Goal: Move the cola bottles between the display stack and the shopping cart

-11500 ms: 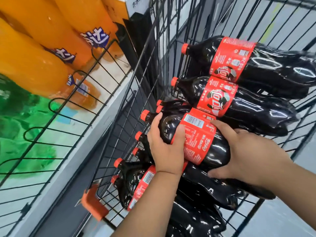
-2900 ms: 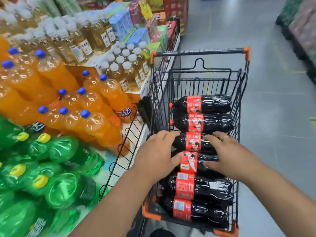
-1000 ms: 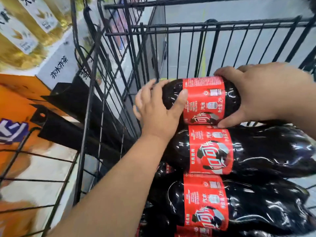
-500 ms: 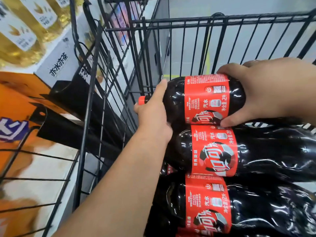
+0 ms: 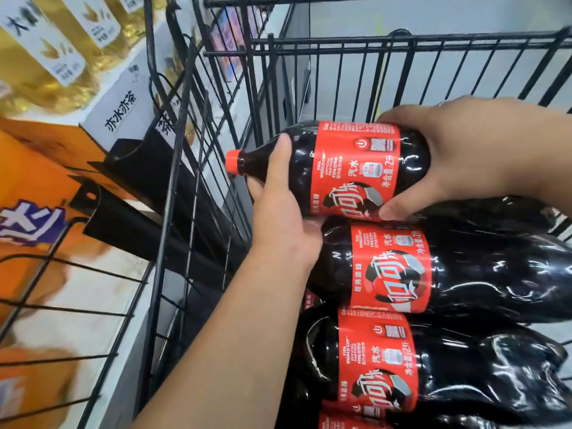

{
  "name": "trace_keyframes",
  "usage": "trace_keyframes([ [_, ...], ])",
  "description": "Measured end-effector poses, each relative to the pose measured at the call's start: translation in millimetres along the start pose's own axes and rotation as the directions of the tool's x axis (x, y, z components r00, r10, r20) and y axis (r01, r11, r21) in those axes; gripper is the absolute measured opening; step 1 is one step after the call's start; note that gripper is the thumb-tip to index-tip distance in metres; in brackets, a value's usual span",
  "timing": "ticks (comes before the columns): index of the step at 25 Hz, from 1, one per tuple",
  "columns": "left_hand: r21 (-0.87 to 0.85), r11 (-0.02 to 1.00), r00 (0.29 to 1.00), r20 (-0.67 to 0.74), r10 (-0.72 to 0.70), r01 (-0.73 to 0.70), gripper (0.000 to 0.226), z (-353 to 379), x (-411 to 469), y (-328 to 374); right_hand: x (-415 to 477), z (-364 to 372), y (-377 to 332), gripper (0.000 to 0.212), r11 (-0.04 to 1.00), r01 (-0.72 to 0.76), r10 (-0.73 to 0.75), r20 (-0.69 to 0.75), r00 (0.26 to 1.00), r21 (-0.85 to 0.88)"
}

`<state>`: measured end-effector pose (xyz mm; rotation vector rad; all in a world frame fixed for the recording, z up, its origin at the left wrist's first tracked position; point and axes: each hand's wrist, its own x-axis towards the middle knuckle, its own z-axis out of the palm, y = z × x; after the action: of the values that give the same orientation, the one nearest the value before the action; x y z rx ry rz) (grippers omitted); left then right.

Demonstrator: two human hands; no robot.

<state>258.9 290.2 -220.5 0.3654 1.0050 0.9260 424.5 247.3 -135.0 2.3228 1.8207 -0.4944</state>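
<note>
A large cola bottle (image 5: 356,168) with a red label and red cap lies sideways, raised a little above the others in the black wire shopping cart (image 5: 340,72). My left hand (image 5: 281,209) grips it under the shoulder near the neck, thumb along the front. My right hand (image 5: 464,156) grips its body from the far side, thumb on the label's lower edge. Below it two more cola bottles lie on their sides, one (image 5: 448,270) directly under and one (image 5: 433,366) nearer me. A further label shows at the bottom edge.
Left of the cart stands the display shelf with a black wire guard (image 5: 77,274), orange soda bottles (image 5: 28,205) and yellow drink bottles (image 5: 46,51) on a white carton. Grey floor shows beyond the cart's far wall.
The top cola bottle has lifted slightly and swung so that its capped neck points left and clears the cart side. My left hand slid under its shoulder; my right hand kept its hold.
</note>
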Motion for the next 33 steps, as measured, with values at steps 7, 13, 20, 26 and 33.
trace_keyframes([
  [7,-0.036,0.998,0.996,0.074,0.053,-0.050,0.093,-9,-14,0,-20,-18,-27,0.110,0.976,0.005,-0.012,0.030,0.999,0.216],
  [13,-0.069,0.988,0.982,0.113,0.148,-0.141,0.088,1,-41,9,-52,-19,-36,0.086,0.848,-0.039,0.054,-0.013,0.998,0.529],
  [20,0.084,0.993,0.977,0.200,0.069,-0.087,0.094,0,-80,15,-109,13,-56,0.083,0.522,-0.032,0.133,-0.044,0.990,0.852],
  [26,0.268,0.957,0.952,0.306,0.028,-0.114,0.085,-11,-130,49,-165,19,-94,0.066,0.223,0.072,0.237,-0.126,0.963,0.972],
  [33,0.372,0.899,0.929,0.358,0.092,-0.232,0.073,-26,-213,111,-234,-1,-157,0.033,0.044,0.167,0.294,-0.172,0.940,0.985],
])
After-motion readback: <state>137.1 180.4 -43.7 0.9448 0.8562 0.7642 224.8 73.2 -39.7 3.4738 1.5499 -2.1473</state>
